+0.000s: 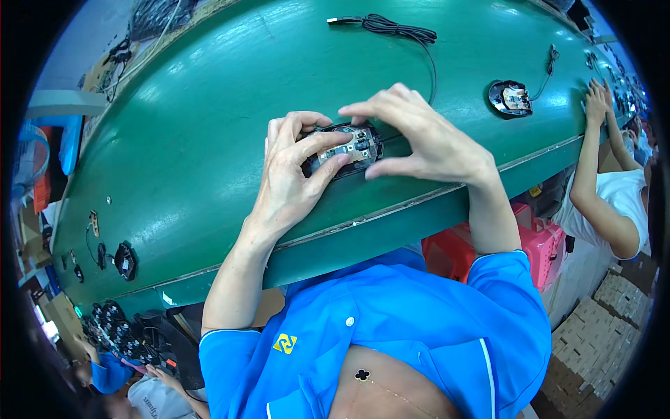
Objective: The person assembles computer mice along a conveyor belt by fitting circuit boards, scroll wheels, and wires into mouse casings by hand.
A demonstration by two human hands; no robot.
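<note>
Two-handed, gripped opened mouse [360, 144] in left fingers [317, 143] at near side of green desk [195, 160], held right fingers [377, 108] parted just beside; probably called for steady bracing, light touch.

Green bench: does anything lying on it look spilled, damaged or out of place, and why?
Nothing looks spilled or clearly damaged. The one oddity is a small round spot on the left of the green bench, sitting by itself and too small to identify. The open mouse is partly hidden by the left hand.
</note>
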